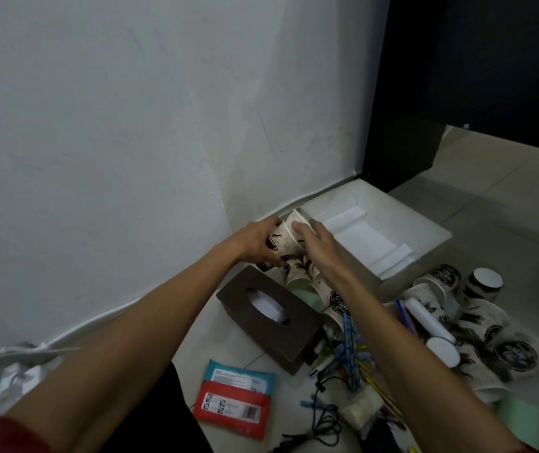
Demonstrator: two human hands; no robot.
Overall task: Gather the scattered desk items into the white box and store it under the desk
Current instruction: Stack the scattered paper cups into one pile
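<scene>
Gripping paper cups [289,238] with both hands [256,238] | cups tilted, mouths toward white box [425,230]

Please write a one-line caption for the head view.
Both hands hold paper cups beside the white box.

White box [425,235]: one
Tissue box [269,317]: one
Paper cups [487,317]: about ten, a blurred heap, count uncertain
Flat packets [234,405]: two
White roll [430,318]: one
Hands [258,240]: two
</scene>
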